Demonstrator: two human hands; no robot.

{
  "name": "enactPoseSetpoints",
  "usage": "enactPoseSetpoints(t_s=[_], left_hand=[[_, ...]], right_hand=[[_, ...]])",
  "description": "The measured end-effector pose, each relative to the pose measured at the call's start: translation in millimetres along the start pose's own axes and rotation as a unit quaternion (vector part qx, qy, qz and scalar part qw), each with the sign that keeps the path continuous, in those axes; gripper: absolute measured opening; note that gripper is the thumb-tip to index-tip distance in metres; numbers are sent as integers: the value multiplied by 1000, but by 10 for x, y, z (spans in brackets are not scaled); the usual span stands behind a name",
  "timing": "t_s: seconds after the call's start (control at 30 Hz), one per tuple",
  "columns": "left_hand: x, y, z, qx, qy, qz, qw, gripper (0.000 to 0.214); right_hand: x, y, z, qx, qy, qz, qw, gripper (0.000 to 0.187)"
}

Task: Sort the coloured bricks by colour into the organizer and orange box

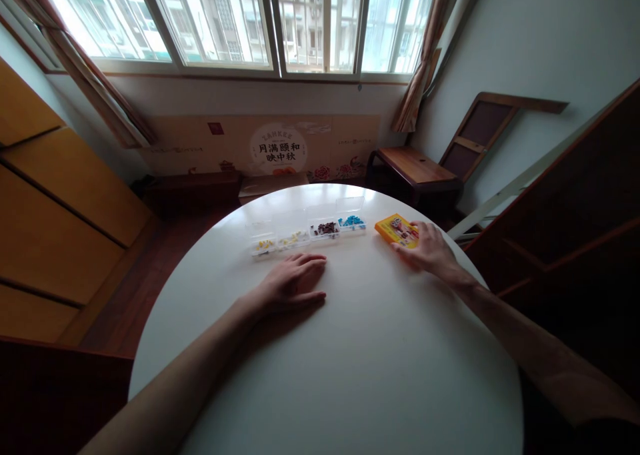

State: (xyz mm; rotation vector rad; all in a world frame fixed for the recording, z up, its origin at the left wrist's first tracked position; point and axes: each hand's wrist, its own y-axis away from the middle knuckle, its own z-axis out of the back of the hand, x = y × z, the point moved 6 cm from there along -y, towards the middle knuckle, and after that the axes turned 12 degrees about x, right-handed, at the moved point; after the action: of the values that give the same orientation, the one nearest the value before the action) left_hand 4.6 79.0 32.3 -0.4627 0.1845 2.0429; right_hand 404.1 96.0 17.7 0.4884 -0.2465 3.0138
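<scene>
My right hand (431, 248) grips the near right end of a small yellow box (396, 230) with a picture on its top, at the right of the white table (360, 348). Fingers apart, my left hand (293, 283) rests on the tabletop and holds nothing. Just beyond it stands a row of clear plastic cases with raised lids. They hold small yellow pieces (265, 245), pale yellow pieces (291, 239), dark brown pieces (325, 229) and blue pieces (351, 222).
The table's round edge curves past the cases toward a cardboard panel (200, 151) under the window. A wooden stool (416, 167) stands behind at the right, near a leaning folded wooden frame (480, 135). Orange-brown cabinets (60, 221) line the left.
</scene>
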Motion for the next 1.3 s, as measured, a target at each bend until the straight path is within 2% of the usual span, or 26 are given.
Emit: enactPoseSetpoints(t_s=[0.2,0.4,0.53,0.6,0.67,0.77,0.87,0.97,1.1,1.3], left_hand=[[1,18,14,0,9,5,1000,68],[-22,15,28,7,8,1,1000,65],[-16,8,24,5,6,-1,1000,64],[-11,6,23,5,5,-2,1000,64],[-10,6,26,5,7,-2,1000,65],[-15,5,33,7,9,-1,1000,65],[-27,5,39,6,12,1,1000,65],[-27,13,33,5,18,0,1000,65],[1,32,19,1,20,-3,1000,64],[8,33,23,5,15,-3,1000,64]], right_hand=[[95,-241,-69,22,77,-39,996,91],[169,-294,-89,47,86,-45,994,99],[142,-336,-83,38,85,-41,995,99],[202,-396,-44,9,64,-2,998,92],[366,-485,-1,-17,27,84,996,80],[736,-653,14,-16,-7,238,971,66],[1064,-880,-17,-6,2,318,948,62],[1240,-1133,-69,5,22,324,946,58],[1245,-1341,-105,37,41,296,954,31],[1089,-1197,49,60,8,320,945,24]])
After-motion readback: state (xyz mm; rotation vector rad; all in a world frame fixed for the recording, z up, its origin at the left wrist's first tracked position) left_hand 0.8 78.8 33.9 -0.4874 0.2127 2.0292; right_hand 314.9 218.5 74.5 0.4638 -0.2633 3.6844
